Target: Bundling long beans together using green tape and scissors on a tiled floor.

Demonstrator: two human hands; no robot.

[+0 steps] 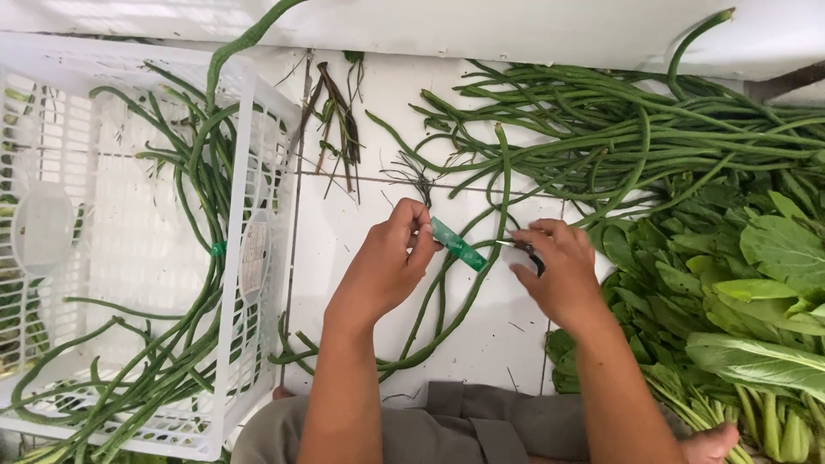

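Between crate edge (258, 258) and leafy greens (739, 283), left hand (387, 258) pinching green tape (458, 244), right hand (559, 271) clenching small scissors (526, 251).

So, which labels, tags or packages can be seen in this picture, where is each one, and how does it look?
Green tape strip: between the left hand and right hand, around a bundle of long beans; narrow, green with pale marks.
Label: on the side wall of the white crate; upright rectangle, whitish, print too small to tell.
Green band: around the bundled beans in the crate; small, plain green.
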